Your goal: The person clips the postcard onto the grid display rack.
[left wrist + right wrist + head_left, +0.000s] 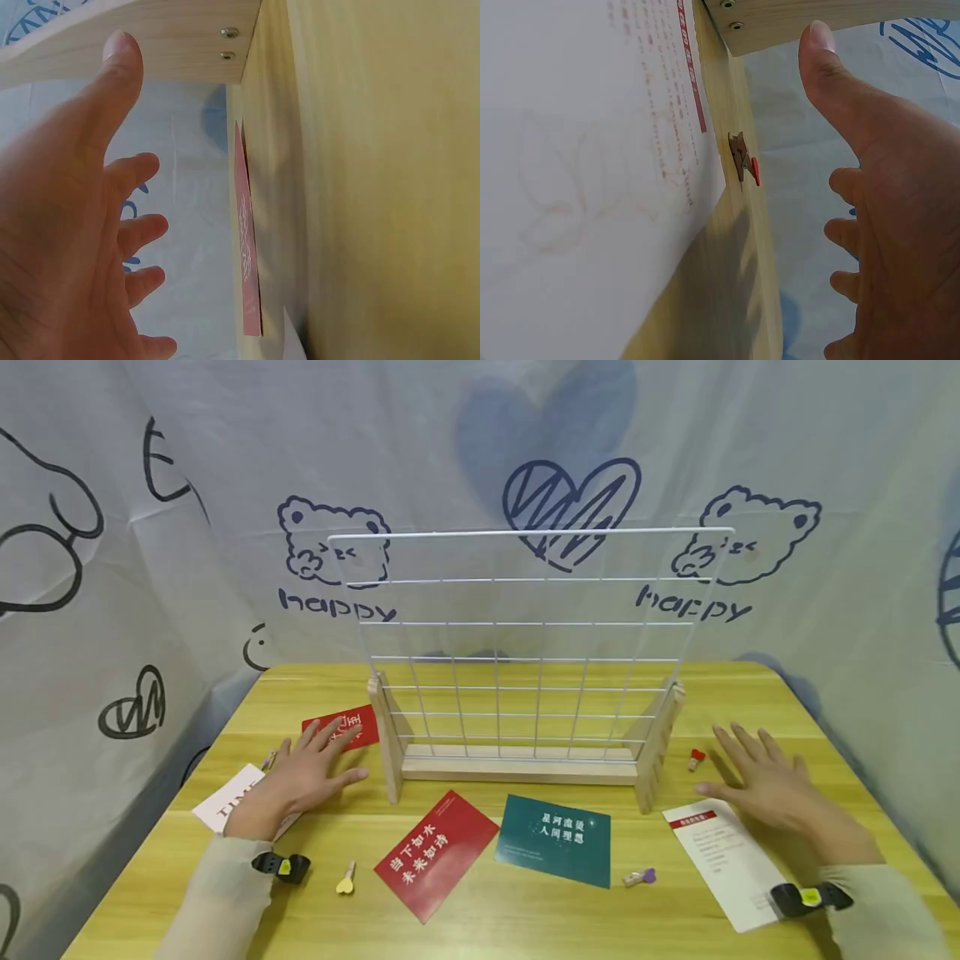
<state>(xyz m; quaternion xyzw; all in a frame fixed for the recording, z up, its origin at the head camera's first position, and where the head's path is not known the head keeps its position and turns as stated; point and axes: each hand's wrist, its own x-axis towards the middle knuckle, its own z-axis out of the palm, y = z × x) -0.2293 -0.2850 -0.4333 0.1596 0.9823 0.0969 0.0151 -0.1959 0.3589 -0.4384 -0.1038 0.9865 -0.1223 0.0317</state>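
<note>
Fingers spread and holding nothing, my left hand (pixel 303 777) hovers over the table's left side, overlapping a red card (pixel 366 724) and a white card lettered TIME (pixel 232 795) in the head view. The left wrist view shows that red card (pixel 246 255) flat on the wood beyond the fingers. On the right, my right hand (pixel 776 789) is likewise spread above the table, beside a white printed card (pixel 723 860). A small wooden clothespin with a red heart (pixel 696 760) lies left of its fingertips; the right wrist view shows this clothespin (pixel 739 157) past the printed card's edge.
Between the hands stands a white wire grid (pixel 517 643) in a wooden base (pixel 517 768). Before it lie a red card (pixel 437 856), a green card (pixel 555 842), a yellow-heart clothespin (pixel 347 878) and a purple-heart clothespin (pixel 640 877). A drawn-on cloth (pixel 465 443) hangs behind.
</note>
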